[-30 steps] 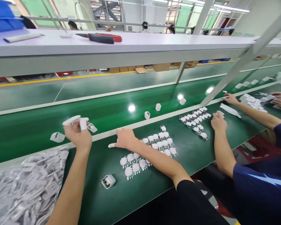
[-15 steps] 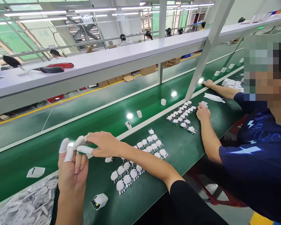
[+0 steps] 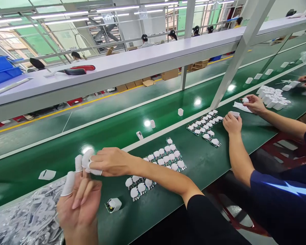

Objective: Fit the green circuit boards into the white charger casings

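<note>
My left hand (image 3: 79, 200) is raised at the lower left, palm toward me. White finger cots cover its thumb and a fingertip, and its other fingers are bent; no part lies in it. My right hand (image 3: 114, 161) reaches across from the right, also with white finger cots on. It pinches the cot-covered fingertip of my left hand; the exact contact is blurred. Below them, a white housing (image 3: 115, 204) with a circuit board sticking out lies on the green bench (image 3: 148, 224). Several circuit boards with white round tops (image 3: 141, 187) stand in rows beneath my right forearm.
A bag of white plastic parts (image 3: 28, 211) lies at the lower left. White housings (image 3: 139, 135) rest on the green conveyor (image 3: 112, 136) behind a pale rail. At right, a co-worker's hands (image 3: 232, 122) hold parts near more boards (image 3: 205, 122). A shelf (image 3: 142, 56) spans above.
The view has swung left. My right hand has shifted along my left hand's fingertips, and my left fingers have loosened apart. The co-worker's far hand has come back from the conveyor with a round-topped part.
</note>
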A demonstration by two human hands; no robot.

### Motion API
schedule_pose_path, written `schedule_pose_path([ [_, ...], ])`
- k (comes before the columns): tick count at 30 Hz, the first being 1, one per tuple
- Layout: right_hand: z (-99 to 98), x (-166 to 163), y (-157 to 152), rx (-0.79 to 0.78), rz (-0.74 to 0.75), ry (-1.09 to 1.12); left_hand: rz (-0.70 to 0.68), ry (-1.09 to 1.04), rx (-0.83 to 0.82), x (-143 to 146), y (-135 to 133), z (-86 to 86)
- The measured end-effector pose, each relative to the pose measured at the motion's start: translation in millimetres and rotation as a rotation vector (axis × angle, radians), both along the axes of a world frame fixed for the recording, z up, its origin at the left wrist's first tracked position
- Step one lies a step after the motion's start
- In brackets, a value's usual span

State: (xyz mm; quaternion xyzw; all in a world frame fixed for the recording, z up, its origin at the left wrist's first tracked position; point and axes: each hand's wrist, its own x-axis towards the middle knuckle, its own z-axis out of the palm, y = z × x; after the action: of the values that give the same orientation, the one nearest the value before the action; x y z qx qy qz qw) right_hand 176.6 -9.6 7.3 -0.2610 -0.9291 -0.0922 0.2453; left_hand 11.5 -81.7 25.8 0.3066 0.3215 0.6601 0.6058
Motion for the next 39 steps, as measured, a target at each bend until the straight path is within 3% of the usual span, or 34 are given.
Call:
schedule_pose_path([
  [6,7.0,-12,-25,-0.056,0.198,0.022,0.1,-0.039,0.025,-22,-19,-4.9],
  [14,16.8,-1,-41,0.061,0.178,0.032,0.137,0.077,-0.239,-32,-49,-13.5],
  [20,7.3,-16,-48,0.231,0.11,0.032,0.166,0.184,-0.279,-38,-56,-29.2],
  [27,-0.7,-21,-45,0.227,0.126,0.013,0.095,0.403,-0.212,-37,-66,-23.8],
  [30,-1.9,-25,-40,0.09,0.166,-0.044,0.137,0.439,-0.141,-33,-63,-28.1],
  [33,-3.1,-19,-24,-0.269,0.119,-0.092,0.218,0.374,-0.084,-36,-53,-38.8],
  [39,-31.6,7,21,-0.591,-0.296,-0.234,0.4,0.448,0.091,-64,-17,-54.6],
])
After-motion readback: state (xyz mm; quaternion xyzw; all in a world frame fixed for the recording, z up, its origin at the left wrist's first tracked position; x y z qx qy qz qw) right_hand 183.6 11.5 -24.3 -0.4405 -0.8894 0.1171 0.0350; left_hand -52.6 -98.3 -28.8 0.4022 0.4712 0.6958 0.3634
